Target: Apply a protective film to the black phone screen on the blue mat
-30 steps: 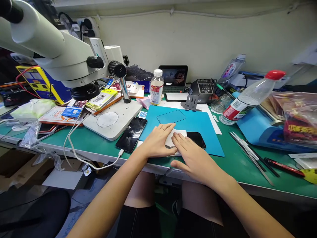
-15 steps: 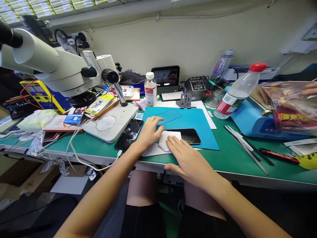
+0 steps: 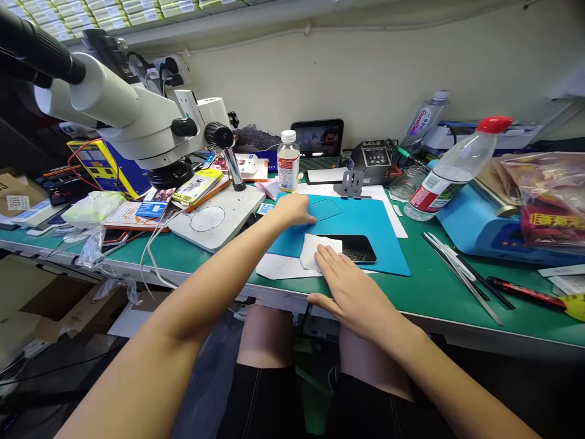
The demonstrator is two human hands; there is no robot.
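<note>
My right hand point(image 3: 350, 289) lies flat, fingers apart, with its fingertips on a white wipe point(image 3: 313, 249) that covers the left end of a black phone point(image 3: 359, 247). The phone rests on a blue work mat point(image 3: 379, 222) on the green bench. My left hand point(image 3: 292, 210) reaches forward over the mat, and its fingertips touch the left edge of a thin clear screen glass point(image 3: 325, 209) lying flat there. A white sheet point(image 3: 278, 267) sticks out under the mat's near left corner.
A white microscope point(image 3: 137, 116) with its base point(image 3: 214, 216) stands at the left. Behind the mat are a small bottle point(image 3: 287, 161), a small screen point(image 3: 319, 139) and a grey station point(image 3: 375, 160). At the right lie a water bottle point(image 3: 452, 167), tweezers point(image 3: 457, 268) and a blue machine point(image 3: 475, 228).
My left hand has left the white wipe and moved forward to the clear screen glass. My right hand has stayed on the wipe. The camera has shifted slightly.
</note>
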